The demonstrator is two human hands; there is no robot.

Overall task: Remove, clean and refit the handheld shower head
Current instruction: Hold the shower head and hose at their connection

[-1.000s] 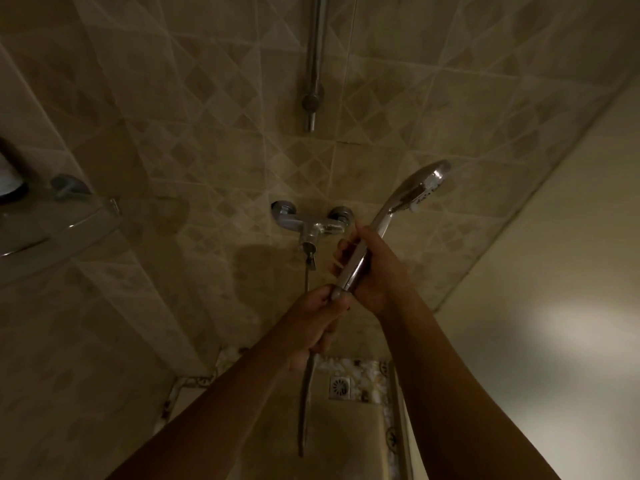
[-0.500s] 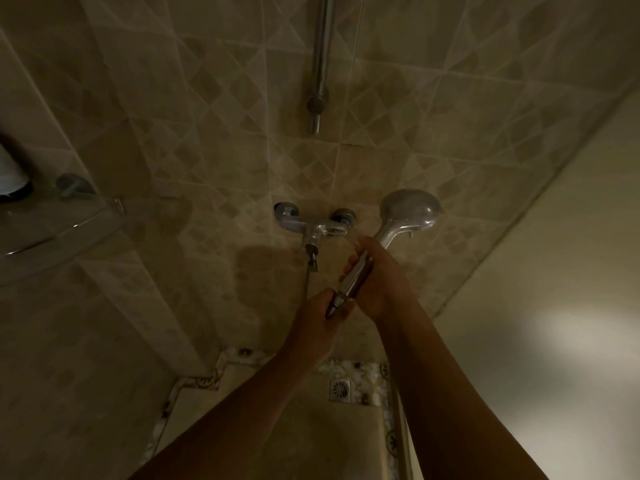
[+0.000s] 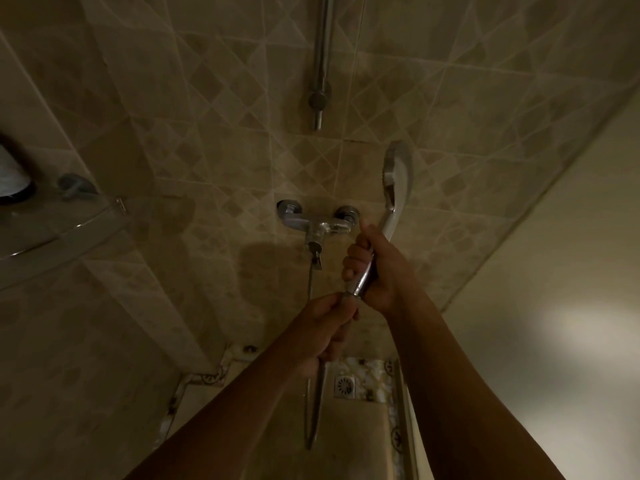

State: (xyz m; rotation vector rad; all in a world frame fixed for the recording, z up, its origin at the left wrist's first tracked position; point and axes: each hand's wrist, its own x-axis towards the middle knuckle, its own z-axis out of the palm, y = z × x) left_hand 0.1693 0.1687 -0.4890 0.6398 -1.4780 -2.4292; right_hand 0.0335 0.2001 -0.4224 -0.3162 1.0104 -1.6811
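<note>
The shower head (image 3: 398, 174) is off its rail (image 3: 322, 64) and held up in front of the tiled wall (image 3: 207, 116), at about 2 o'clock from the mixer tap (image 3: 315, 225). Its round head points up toward 12 o'clock and is seen edge-on, with the spray face turned toward 9 o'clock. The right hand (image 3: 381, 268) has a full grip on the chrome handle: the fingers (image 3: 353, 258) are curled round it from the 9 o'clock side, and the thumb lies along the top. At 7 o'clock from that hand, and touching the handle's lower end, the left hand (image 3: 329, 327) has its grip pinched on the hose (image 3: 317, 410) just where hose and handle meet. In this dim light I cannot tell whether the joint is tight or loose. Below the left hand the hose hangs toward 6 o'clock, loops near the floor and climbs as a thin line to the underside of the tap. The rail's lower end sits at 12 o'clock from the tap. Out at 9 o'clock a glass corner shelf (image 3: 52, 233) juts from the wall on a small bracket (image 3: 74, 183), with a white bottle (image 3: 10, 178) at the picture's edge. A square floor drain (image 3: 344, 386) lies at 5 o'clock from the left hand, set among pale pebbles.
</note>
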